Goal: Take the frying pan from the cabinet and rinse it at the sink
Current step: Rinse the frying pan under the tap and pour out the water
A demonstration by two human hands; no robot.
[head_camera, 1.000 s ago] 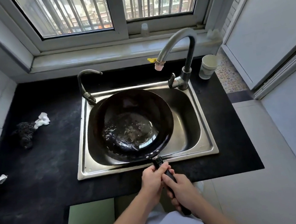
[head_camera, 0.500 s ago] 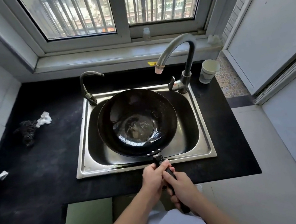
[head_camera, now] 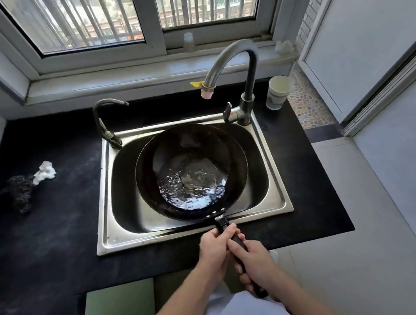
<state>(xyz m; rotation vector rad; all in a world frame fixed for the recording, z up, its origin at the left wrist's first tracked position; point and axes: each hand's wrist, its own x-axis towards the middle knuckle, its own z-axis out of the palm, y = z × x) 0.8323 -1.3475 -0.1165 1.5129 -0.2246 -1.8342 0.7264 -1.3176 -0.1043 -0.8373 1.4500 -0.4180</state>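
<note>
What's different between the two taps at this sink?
The right tap is tall and shiny; the left tap is short and dull. The right tap's spout ends in a pink nozzle with a yellow tab, while the left tap shows no such tip. The right tap has a lever at its base; none is plain on the left tap. Both arch over and stand on the back rim of the sink.

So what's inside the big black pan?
A shallow pool of water sits in the bottom of the frying pan, shiny and rippled. The pan covers much of the sink, so the drain beneath is hidden.
</note>
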